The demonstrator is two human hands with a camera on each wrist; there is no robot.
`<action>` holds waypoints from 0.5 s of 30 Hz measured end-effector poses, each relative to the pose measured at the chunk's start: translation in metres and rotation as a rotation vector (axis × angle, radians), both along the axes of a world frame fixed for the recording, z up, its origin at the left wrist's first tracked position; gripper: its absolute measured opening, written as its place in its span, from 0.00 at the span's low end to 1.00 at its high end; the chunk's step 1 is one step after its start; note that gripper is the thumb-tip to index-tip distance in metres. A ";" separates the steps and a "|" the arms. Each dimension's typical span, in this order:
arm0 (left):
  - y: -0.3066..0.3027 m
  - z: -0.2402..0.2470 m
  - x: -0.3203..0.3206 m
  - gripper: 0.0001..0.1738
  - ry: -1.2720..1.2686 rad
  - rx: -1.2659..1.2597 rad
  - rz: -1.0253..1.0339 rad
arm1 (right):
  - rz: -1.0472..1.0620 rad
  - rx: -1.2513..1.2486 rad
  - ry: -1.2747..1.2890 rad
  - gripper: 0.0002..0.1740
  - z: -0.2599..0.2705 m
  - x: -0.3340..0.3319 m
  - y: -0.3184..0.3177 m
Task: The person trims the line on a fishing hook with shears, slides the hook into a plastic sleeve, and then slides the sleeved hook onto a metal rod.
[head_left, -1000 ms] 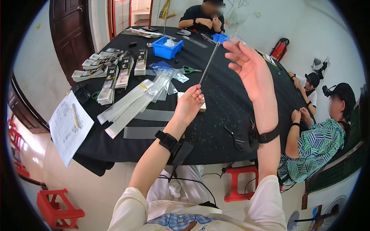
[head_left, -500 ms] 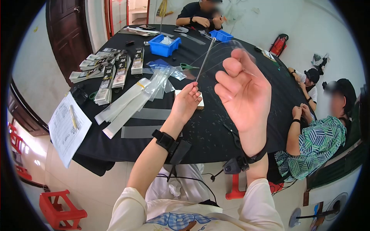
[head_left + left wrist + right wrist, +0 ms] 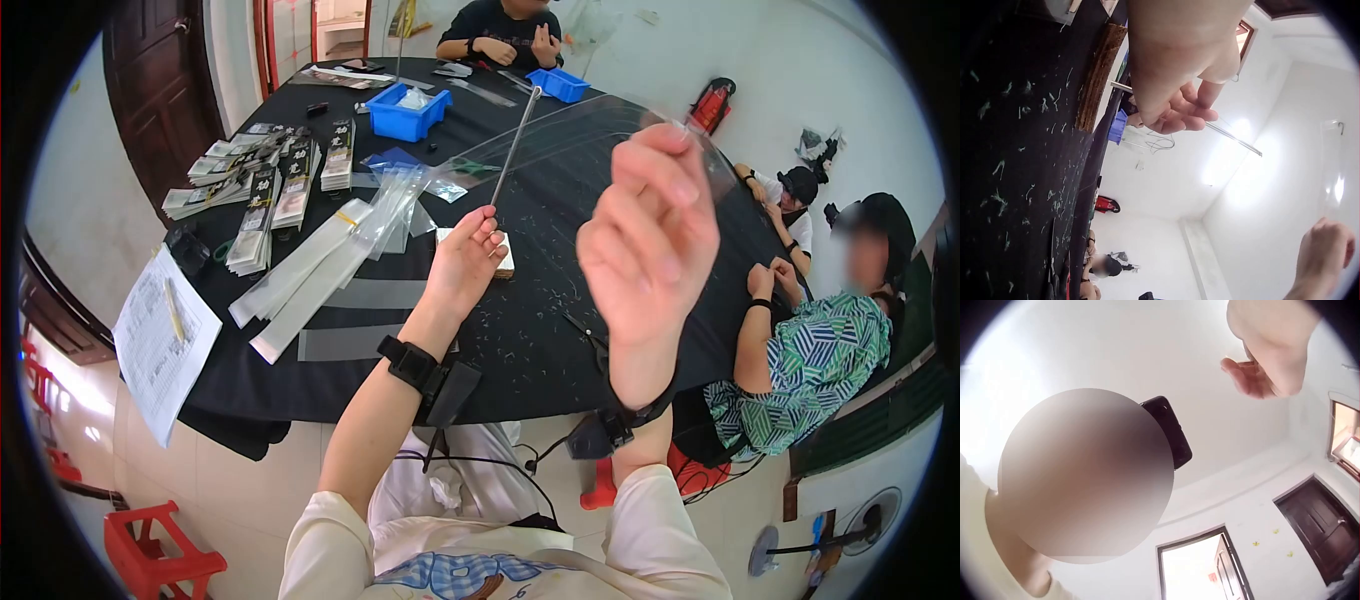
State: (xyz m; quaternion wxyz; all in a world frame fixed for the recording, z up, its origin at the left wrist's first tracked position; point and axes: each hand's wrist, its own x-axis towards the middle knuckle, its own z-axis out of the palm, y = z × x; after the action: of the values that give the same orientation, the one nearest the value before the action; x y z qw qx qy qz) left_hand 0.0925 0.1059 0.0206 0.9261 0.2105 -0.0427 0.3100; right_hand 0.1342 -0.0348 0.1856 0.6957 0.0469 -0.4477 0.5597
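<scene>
My left hand grips a thin metal rod low down, with fingers curled round it. The rod rises tilted from a block with a white top and brown layered sides. My right hand is raised to the right of the rod, pinching a clear plastic strip between thumb and fingers. The strip arcs leftward past the rod in the head view. In the left wrist view the strip stands above the right hand.
Clear sleeves and flat strips lie left of the block, near banded printed packs. Blue bins stand farther back. Scissors and small shavings lie at right. Other people sit round the black-covered table.
My right hand has moved in from open fingers to a pinch on the clear strip, whose arc now shows more plainly. My left hand stays on the rod as the view shifts slightly.
</scene>
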 end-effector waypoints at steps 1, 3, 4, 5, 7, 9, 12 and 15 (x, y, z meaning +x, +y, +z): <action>0.000 0.001 -0.001 0.10 -0.013 0.008 -0.013 | -0.073 -0.059 0.009 0.17 0.005 0.005 -0.003; 0.000 0.002 -0.002 0.09 -0.010 0.002 -0.016 | -0.504 -0.163 -0.036 0.13 0.012 0.010 -0.006; -0.001 0.002 -0.002 0.08 -0.005 -0.002 -0.024 | -0.753 -0.180 -0.155 0.12 0.016 0.015 -0.007; -0.001 0.004 -0.003 0.08 -0.004 -0.004 -0.019 | -1.000 -0.194 -0.276 0.11 0.019 0.019 -0.005; -0.002 0.005 -0.003 0.07 0.010 0.006 -0.010 | -1.473 -0.201 -0.491 0.12 0.024 0.023 0.003; -0.004 0.006 -0.004 0.07 0.023 0.024 -0.009 | -1.622 -0.268 -0.595 0.12 0.029 0.029 0.013; -0.005 0.008 -0.004 0.07 0.052 0.035 0.008 | -1.762 -0.304 -0.840 0.14 0.027 0.051 0.034; -0.003 0.007 -0.003 0.07 0.039 0.046 0.015 | -1.829 -0.230 -0.910 0.13 0.021 0.068 0.058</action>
State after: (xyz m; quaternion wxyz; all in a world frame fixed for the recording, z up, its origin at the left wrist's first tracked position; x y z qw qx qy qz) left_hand 0.0894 0.1026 0.0274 0.9193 0.2383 -0.0303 0.3118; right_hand 0.2022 0.0229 0.2063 0.6206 -0.5956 -0.4771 -0.1802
